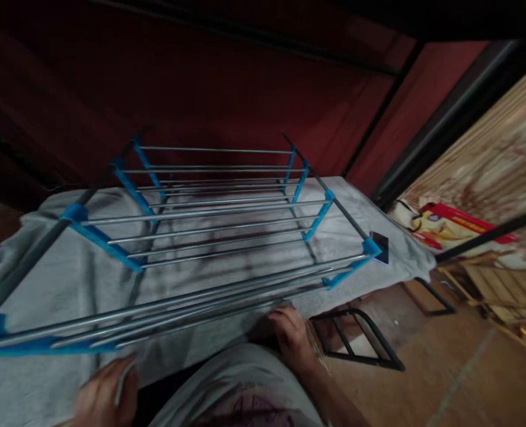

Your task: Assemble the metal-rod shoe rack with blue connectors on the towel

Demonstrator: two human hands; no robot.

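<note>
A: Since the view is blurred and dim, I log only what reads clearly. Largest item first?

B: The tabletop (378,207), draped in a grey cloth (67,267) that hangs over its near edge. Red wall behind, wood-grain panel at far right.

A: Next in size?

B: The rack (209,219), standing on the cloth. Dark metal side rails, blue plastic connectors, silver rods running left to right in tiers. Its front tier of rods sits lowest and nearest the person, just above the near edge of the tabletop.

A: Floor items?

B: A black wire frame (356,341) lies on the tan floor, right of the person's body. A red and yellow package (449,228) sits further right, by the wood panel, with a wooden pallet (498,284) near it.

A: Hands?

B: Right hand (292,335): fingers curled downward at the tabletop's near edge, just beneath the front rods. Whether it grips cloth or only rests there, cannot tell. Left hand (105,394): bottom left, heavily blurred, fingers bent around a thin pale rod (123,379), below the rack's front-left blue corner.

A: Smallest item?

B: A small dark tag (381,244) at the rack's front-right corner, beside the blue connector.
</note>
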